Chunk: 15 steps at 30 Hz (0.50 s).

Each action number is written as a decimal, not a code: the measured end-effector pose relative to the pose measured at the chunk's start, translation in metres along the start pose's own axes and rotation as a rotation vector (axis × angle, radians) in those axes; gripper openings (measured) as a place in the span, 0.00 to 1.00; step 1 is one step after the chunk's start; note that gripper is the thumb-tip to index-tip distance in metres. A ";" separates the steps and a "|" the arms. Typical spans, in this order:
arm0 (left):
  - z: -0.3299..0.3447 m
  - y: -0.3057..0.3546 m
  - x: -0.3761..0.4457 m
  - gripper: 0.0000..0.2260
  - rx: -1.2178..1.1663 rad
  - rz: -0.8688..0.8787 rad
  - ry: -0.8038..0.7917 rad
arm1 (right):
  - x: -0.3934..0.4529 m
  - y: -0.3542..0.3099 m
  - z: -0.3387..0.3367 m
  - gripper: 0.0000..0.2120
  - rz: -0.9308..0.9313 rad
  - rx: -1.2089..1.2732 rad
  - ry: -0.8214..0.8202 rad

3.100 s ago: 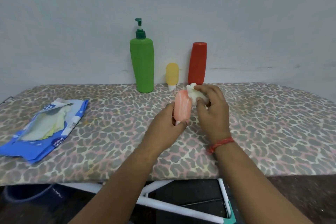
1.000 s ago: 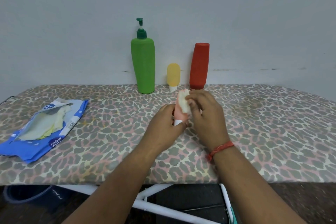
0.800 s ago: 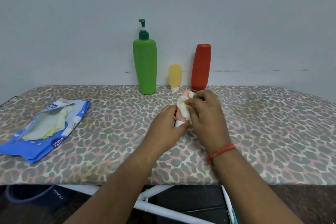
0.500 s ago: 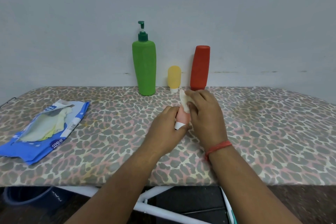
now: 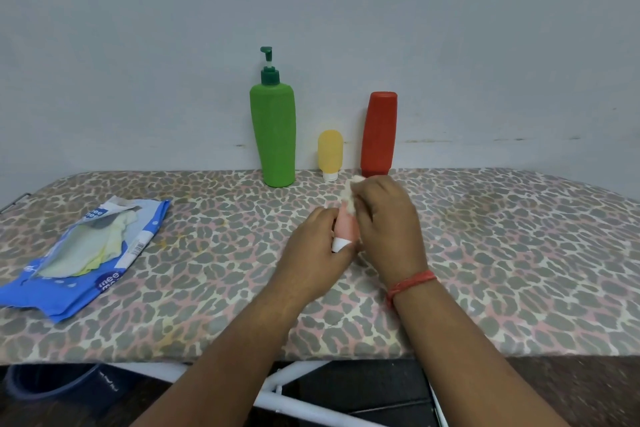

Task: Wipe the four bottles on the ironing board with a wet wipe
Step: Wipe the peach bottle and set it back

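Observation:
My left hand [image 5: 311, 250] grips a small pink bottle [image 5: 346, 226] with a white cap, held cap-down above the middle of the ironing board [image 5: 502, 270]. My right hand [image 5: 388, 222] pinches a crumpled white wet wipe [image 5: 350, 196] against the bottle's upper part, hiding most of it. At the back edge by the wall stand a tall green pump bottle [image 5: 273, 135], a small yellow bottle [image 5: 330, 154] and a red bottle [image 5: 379, 133].
A blue wet-wipe pack [image 5: 83, 253] lies open on the board's left side. A grey wall rises right behind the bottles. Below the front edge show the board's white legs [image 5: 277, 395] and a dark tub [image 5: 45, 381] on the floor.
My right hand has rubbed the wipe over the pink bottle, from its right side to its upper part, covering more of it. My left hand keeps its grip. The three back bottles have not moved.

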<state>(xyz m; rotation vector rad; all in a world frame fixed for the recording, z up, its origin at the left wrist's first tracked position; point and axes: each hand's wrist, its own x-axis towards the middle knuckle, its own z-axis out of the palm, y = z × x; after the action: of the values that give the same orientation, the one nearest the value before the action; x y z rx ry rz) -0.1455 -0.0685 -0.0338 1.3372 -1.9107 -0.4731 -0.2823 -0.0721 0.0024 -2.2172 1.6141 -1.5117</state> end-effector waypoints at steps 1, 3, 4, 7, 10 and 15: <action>-0.001 -0.001 0.000 0.11 -0.031 -0.027 0.011 | -0.004 0.000 0.001 0.05 -0.042 -0.004 -0.070; -0.001 -0.002 0.001 0.09 -0.056 -0.052 0.018 | -0.013 0.002 -0.001 0.04 -0.120 -0.009 -0.173; 0.000 -0.002 0.002 0.10 -0.039 -0.036 0.015 | -0.016 0.004 -0.003 0.04 -0.136 -0.008 -0.189; 0.002 -0.001 0.002 0.15 0.033 0.033 0.002 | -0.009 0.011 -0.006 0.05 -0.029 0.020 -0.034; 0.003 0.000 0.001 0.21 0.095 0.058 0.010 | 0.002 0.010 -0.004 0.05 0.095 0.035 0.132; -0.001 0.001 0.001 0.10 -0.011 -0.004 0.028 | -0.013 0.010 -0.001 0.05 -0.093 0.071 -0.153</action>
<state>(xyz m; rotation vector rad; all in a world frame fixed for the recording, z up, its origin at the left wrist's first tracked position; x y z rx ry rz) -0.1456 -0.0687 -0.0327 1.3342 -1.8803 -0.4646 -0.2908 -0.0668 -0.0110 -2.3353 1.4110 -1.3572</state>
